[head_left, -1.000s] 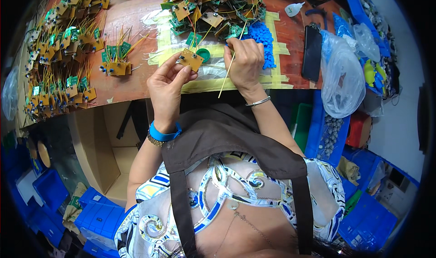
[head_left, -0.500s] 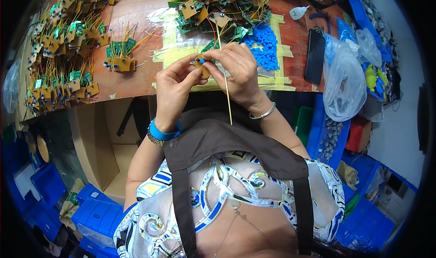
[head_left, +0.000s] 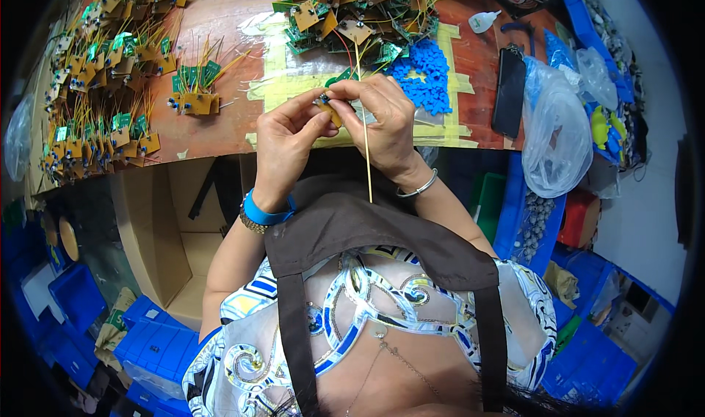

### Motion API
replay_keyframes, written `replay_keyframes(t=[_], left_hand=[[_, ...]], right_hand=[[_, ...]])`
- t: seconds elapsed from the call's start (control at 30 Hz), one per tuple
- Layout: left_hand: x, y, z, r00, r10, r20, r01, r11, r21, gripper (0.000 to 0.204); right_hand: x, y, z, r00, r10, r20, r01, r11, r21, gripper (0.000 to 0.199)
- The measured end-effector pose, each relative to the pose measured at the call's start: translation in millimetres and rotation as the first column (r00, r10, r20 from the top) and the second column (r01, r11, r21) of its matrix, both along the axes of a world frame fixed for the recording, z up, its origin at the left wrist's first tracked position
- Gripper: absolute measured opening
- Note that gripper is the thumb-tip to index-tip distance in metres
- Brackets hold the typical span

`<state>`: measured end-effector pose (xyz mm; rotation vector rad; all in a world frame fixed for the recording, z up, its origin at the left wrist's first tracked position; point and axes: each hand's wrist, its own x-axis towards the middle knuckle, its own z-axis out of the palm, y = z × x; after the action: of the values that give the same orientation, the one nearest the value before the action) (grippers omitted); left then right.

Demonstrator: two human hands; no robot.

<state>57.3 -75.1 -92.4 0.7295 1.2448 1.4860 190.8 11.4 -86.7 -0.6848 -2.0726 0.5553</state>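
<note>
Over the near edge of the surface point(head_left: 220, 139), the left hand point(head_left: 288, 139) pinches a tan circuit board point(head_left: 334, 114) between thumb and fingers; the right hand point(head_left: 388, 120), fingertips narrowed at the board, also holds a thin pale stick point(head_left: 368, 160). Expect a light, stiff board with fragile mounted parts point(head_left: 324, 98): grip it by its bare edges.

Electronics workshop: wired circuit boards point(head_left: 355, 31) heaped, blue bins point(head_left: 156, 347).

The left grip point(head_left: 291, 132) pinches a small brown board point(head_left: 334, 115); the right grip point(head_left: 387, 117) touches it, holding a thin stick point(head_left: 369, 161).
</note>
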Motion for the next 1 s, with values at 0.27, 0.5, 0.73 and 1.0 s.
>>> replay_keyframes(t=[0.27, 0.5, 0.73, 1.0], left_hand=[[0.5, 0.5, 0.7, 1.0, 0.015, -0.011, -0.016, 1.0, -0.009, 0.029], [0.6, 2.1, 1.6, 0.999, 0.049, -0.006, -0.049, 0.999, 0.003, 0.025], [-0.8, 1.9, 1.9, 0.998, 0.057, 0.014, -0.057, 0.998, -0.012, 0.024], [0.5, 2.7, 3.1, 0.998, 0.065, 0.019, -0.065, 0.998, -0.006, 0.024]], right_hand=[[1.1, 3.3, -0.4, 0.998, 0.037, -0.053, -0.044, 0.991, -0.123, 0.021], [0.5, 3.5, 0.9, 0.995, 0.062, -0.078, -0.077, 0.976, -0.205, 0.022], [-2.0, 1.3, 1.8, 0.992, 0.051, -0.115, -0.074, 0.977, -0.201, 0.019], [-3.1, 0.6, 2.0, 0.991, 0.028, -0.127, -0.052, 0.981, -0.188, 0.019]])
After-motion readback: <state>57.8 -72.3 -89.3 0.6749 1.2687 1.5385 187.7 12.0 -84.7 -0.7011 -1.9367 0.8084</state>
